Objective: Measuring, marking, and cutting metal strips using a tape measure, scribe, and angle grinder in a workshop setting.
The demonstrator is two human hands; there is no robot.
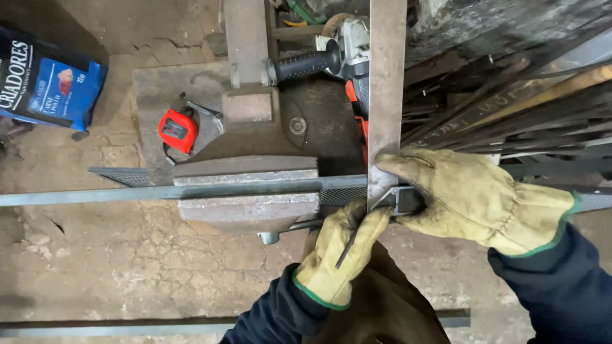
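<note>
While right hand [475, 200] clamps the square [386, 95], left hand [344, 251] seemingly grips a scriber [349, 245].

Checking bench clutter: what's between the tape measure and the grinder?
Head view: the vise's rear block and upright bar sit between the red tape measure and the grinder.

steel square [386, 95] lies upright across grey bar [95, 194] clamped in the vise [247, 191].
</note>
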